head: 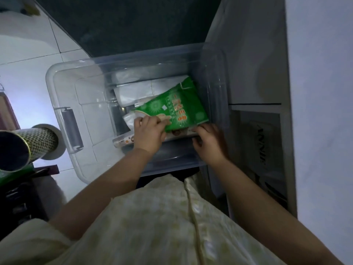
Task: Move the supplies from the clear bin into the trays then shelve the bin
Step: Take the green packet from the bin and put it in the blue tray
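A clear plastic bin [63,96] stands on the floor in front of me, with a grey handle on its left end. Inside it lies a green packet [179,106] with orange print, tilted on top of white plastic-wrapped packs [145,90]. My left hand [149,132] grips the packet's near left corner. My right hand [208,140] holds the near right edge, fingers curled under it. A flat white and orange pack [124,141] lies beneath, partly hidden by my left hand. No trays are in view.
A white cabinet [315,92] rises at the right, with a lower shelf holding a white bag [263,146]. A patterned tube [23,146] and a tape roll [57,144] stick out at the left. White floor tiles lie left of the bin.
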`<act>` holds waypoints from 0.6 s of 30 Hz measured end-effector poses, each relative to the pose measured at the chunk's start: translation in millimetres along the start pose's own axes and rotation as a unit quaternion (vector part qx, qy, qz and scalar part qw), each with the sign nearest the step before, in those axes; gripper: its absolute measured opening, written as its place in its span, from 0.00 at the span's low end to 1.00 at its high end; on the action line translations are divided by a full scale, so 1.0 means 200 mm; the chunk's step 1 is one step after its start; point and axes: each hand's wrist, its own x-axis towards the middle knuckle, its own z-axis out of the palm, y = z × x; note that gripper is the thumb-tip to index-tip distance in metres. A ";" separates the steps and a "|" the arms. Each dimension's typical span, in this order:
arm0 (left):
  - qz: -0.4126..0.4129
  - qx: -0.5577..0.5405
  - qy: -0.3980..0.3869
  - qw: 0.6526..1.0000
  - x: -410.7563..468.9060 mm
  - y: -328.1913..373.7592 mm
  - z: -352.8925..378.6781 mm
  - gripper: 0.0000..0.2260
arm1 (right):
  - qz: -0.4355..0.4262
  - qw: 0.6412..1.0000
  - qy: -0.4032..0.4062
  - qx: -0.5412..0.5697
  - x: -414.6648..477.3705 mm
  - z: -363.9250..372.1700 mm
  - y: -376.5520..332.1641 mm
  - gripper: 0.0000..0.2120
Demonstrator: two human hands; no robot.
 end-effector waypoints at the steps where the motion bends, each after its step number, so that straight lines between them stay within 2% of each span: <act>1: -0.006 0.000 -0.055 0.998 -0.01 0.03 0.04 0.20 | 0.000 1.000 -0.002 0.004 -0.02 0.01 0.01 0.11; 2: -0.013 0.004 -0.104 0.995 -0.02 0.05 0.07 0.22 | -0.001 1.000 -0.005 0.009 -0.03 0.02 0.01 0.11; 4: -0.014 0.008 -0.140 0.990 0.01 0.08 0.12 0.23 | -0.006 1.000 -0.013 0.020 -0.03 0.04 0.01 0.11; 7: -0.024 -0.015 -0.079 0.996 0.10 0.05 0.08 0.22 | -0.001 0.999 -0.025 0.020 0.01 0.05 -0.04 0.12; 9: -0.067 -0.032 -0.035 0.997 0.18 -0.02 0.03 0.29 | 0.004 0.999 -0.037 0.009 0.07 0.06 -0.07 0.14; 10: -0.087 -0.029 -0.037 0.995 0.23 -0.06 0.00 0.33 | 0.005 0.999 -0.042 0.003 0.10 0.06 -0.09 0.14; 14: -0.129 0.006 -0.153 0.980 0.40 -0.16 0.00 0.44 | 0.005 0.999 -0.044 -0.012 0.25 0.12 -0.10 0.15; 16: -0.127 -0.002 -0.188 0.974 0.42 -0.17 0.03 0.41 | -0.003 0.997 -0.051 -0.051 0.31 0.15 -0.08 0.16; 18: -0.111 0.001 -0.163 0.980 0.41 -0.16 0.06 0.35 | -0.013 0.997 -0.054 -0.063 0.36 0.15 -0.06 0.16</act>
